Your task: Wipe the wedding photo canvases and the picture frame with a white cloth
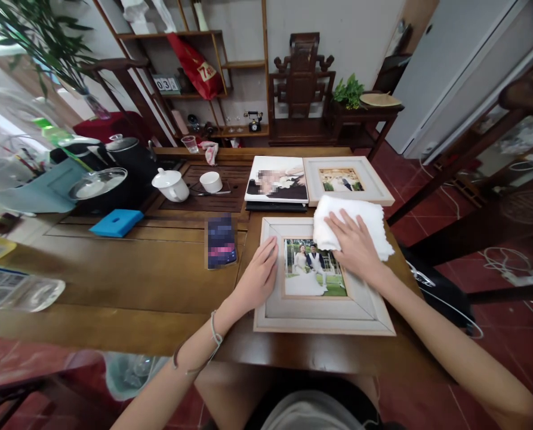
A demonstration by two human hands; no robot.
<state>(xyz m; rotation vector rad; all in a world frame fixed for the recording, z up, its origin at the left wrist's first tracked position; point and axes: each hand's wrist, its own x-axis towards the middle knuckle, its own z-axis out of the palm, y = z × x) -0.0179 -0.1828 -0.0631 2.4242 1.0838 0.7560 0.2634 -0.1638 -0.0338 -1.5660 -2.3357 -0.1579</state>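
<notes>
A white-framed wedding photo (320, 310) lies flat on the wooden table (136, 280) in front of me. My left hand (258, 276) rests flat on the frame's left border, fingers stretched out. My right hand (354, 243) presses flat on a white cloth (373, 220) that covers the frame's upper right corner. Behind it lie a second white-framed photo (347, 179) and a frameless photo print (277, 179) on a dark stack.
A phone (221, 242) lies left of the frame. Farther left are a blue box (116, 222), a white teapot (172, 185), a cup (211, 181), a black kettle (132, 156) and plastic containers. A carved chair (302, 89) and shelves stand behind; cables cross the red floor at right.
</notes>
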